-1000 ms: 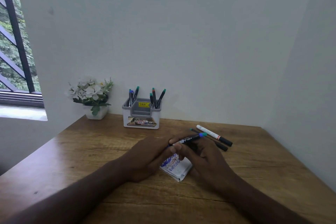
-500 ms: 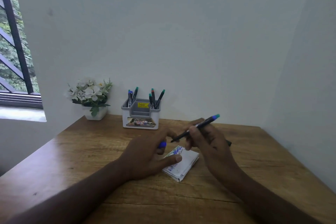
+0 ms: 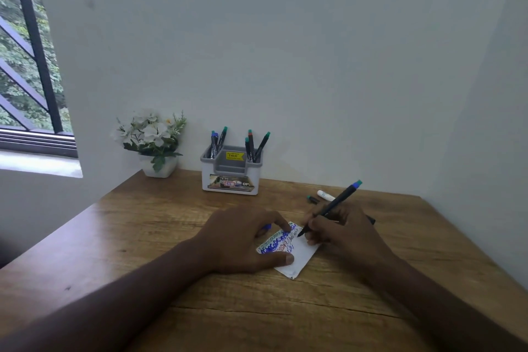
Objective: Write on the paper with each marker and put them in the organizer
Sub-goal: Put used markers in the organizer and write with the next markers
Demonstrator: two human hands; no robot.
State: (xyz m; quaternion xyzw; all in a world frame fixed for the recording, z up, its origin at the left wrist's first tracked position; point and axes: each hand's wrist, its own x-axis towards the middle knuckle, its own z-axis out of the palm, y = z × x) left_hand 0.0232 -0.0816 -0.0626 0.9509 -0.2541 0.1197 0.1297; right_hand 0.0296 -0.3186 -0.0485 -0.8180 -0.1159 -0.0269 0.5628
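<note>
A small white paper with blue and red scribbles lies on the wooden desk. My left hand presses on its left side and holds a blue marker cap under the fingers. My right hand grips a black marker with a blue-green end, its tip touching the paper's top edge. A grey-and-white organizer stands at the back with several markers upright in it. Two more markers, one white and one dark, lie behind my right hand.
A white pot of white flowers stands left of the organizer against the wall. A window with black bars is at the far left. White walls close the desk at the back and right.
My left hand pulled the cap off the marker and settled on the paper. My right hand swung the uncapped marker up, then brought its tip down onto the paper.
</note>
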